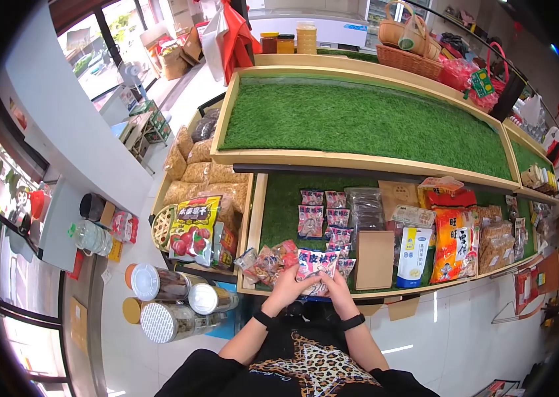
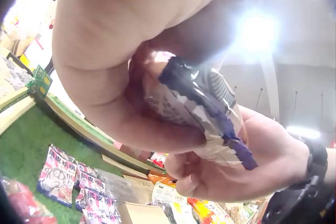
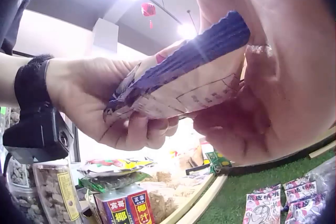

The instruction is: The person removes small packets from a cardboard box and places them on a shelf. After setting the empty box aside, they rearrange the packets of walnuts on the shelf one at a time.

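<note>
Before the person's body, both hands hold one small pink-and-white snack packet (image 1: 316, 262) with dark blue crimped ends. The left hand (image 1: 286, 290) grips its left side, thumb across the front. From the other side the right hand (image 1: 337, 292) pinches it, thumb also on the front. In the left wrist view the packet (image 2: 212, 116) is seen edge-on between the hands, and the right wrist view shows its blue crimped edge (image 3: 189, 50). Similar packets (image 1: 310, 221) lie in short rows on the green turf beyond. Left of the hands is a pile of reddish wrapped snacks (image 1: 269, 262).
A brown cardboard box (image 1: 374, 259) and a white-blue pouch (image 1: 414, 257) stand right of the packets. The wooden rim (image 1: 365, 167) of a raised turf-lined tray runs behind. At left are a chestnut-pictured bag (image 1: 193, 228) and lidded jars (image 1: 160, 322).
</note>
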Tool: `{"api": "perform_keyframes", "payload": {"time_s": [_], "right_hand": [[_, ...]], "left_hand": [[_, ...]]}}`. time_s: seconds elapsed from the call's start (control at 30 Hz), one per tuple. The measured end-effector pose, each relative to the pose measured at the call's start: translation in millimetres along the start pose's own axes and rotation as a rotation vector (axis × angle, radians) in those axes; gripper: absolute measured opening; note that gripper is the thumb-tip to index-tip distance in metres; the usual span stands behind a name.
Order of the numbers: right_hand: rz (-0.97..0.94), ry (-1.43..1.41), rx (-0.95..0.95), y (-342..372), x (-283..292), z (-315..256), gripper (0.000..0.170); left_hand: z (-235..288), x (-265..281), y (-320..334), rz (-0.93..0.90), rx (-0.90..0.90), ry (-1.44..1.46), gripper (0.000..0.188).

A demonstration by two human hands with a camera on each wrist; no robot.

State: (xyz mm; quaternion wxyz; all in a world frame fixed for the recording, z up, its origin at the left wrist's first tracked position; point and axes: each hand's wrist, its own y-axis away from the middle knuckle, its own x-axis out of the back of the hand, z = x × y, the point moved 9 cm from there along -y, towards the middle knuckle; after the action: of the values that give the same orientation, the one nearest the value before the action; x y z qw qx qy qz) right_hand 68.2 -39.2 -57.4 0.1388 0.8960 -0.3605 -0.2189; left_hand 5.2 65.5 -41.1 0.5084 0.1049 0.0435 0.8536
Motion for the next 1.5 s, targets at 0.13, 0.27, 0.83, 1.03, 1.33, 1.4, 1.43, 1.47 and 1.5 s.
{"api": "perform_keyframes", "payload": {"time_s": [0.13, 0.27, 0.83, 1.03, 1.33, 1.4, 1.43, 1.47, 1.5], "right_hand": [[0.021, -0.076, 0.039, -3.0, -2.2, -5.4, 0.028], [-0.017, 0.055, 0.064, -14.4, 1.5, 2.7, 0.027], [-0.164, 0.34, -0.114, -13.7, 5.4, 5.0, 0.021], [-0.154, 0.318, -0.09, -22.2, 6.7, 15.7, 0.02], [-0.074, 0.168, -0.216, -65.3, 33.2, 85.8, 0.03], [0.004, 0.268, -0.11, -81.6, 44.3, 91.8, 0.031], [0.082, 0.374, 0.012, -87.1, 52.1, 87.4, 0.033], [0.104, 0.486, 0.014, -96.0, 57.8, 87.9, 0.034], [0.119, 0.482, 0.045, -107.5, 63.9, 97.1, 0.031]], "left_hand": [[-15.3, -7.4, 0.5, -0.058, 0.089, 0.296, 0.036], [-6.6, -4.2, 4.3, -0.098, 0.084, 0.069, 0.033], [-56.4, -11.1, -15.9, -0.096, 0.133, 0.206, 0.033], [-52.7, -6.2, -12.4, -0.027, 0.175, 0.074, 0.03], [-109.3, -6.8, -28.4, 0.1, 0.344, 0.369, 0.03], [-135.2, -7.2, -36.0, 0.13, 0.429, 0.397, 0.028], [-150.6, -8.7, -45.1, 0.139, 0.39, 0.377, 0.026], [-159.9, -10.5, -51.4, 0.148, 0.351, 0.356, 0.024], [-156.9, -8.4, -60.7, 0.191, 0.304, 0.31, 0.029]]}}
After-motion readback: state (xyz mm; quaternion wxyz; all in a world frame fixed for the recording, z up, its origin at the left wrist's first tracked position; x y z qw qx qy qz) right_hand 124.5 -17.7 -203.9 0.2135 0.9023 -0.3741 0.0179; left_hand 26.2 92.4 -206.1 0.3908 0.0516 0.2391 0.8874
